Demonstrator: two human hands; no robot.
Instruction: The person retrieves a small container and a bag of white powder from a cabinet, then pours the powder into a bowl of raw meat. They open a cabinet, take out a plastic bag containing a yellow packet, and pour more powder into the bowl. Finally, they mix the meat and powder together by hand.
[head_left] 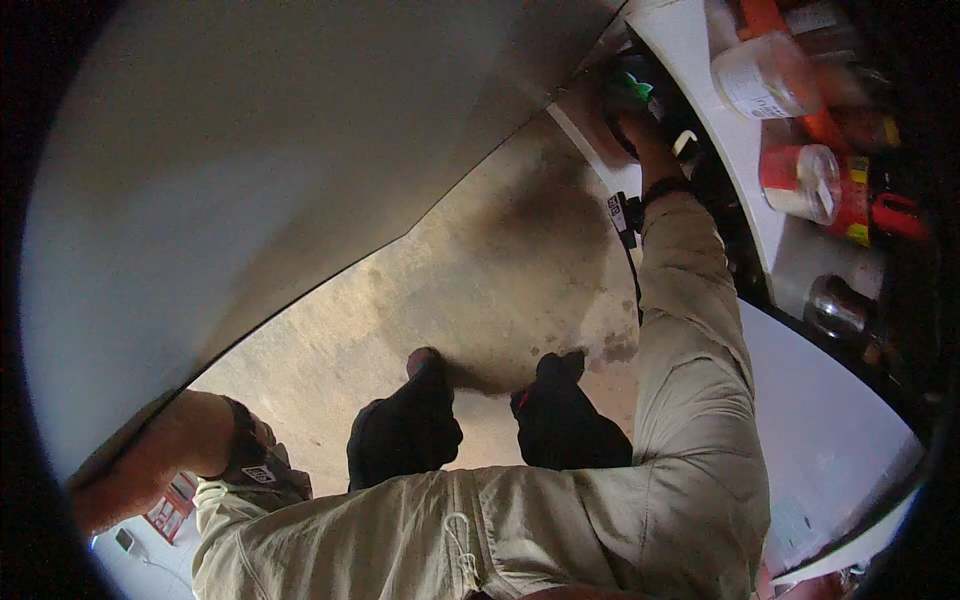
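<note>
My right arm (pixel 690 300), in a beige sleeve with a dark strap at the wrist, stretches far up to the right. My right hand (pixel 635 130) reaches into a dark opening beside a white edge, close to a small bright green thing (pixel 636 88). Its fingers are lost in shadow and blur, so whether it grips anything does not show. On the left, my bare left forearm (pixel 150 460) passes along the lower edge of a large pale grey panel (pixel 250 180). My left hand's fingers are hidden at the dark rim of the picture.
A white ledge (pixel 745 220) at the right bears a clear plastic tub (pixel 765 80), a clear jar with red (pixel 800 182), a red item (pixel 900 215) and a dark-topped jar (pixel 838 305). My dark-covered feet (pixel 410 420) stand on a stained tan floor (pixel 480 270).
</note>
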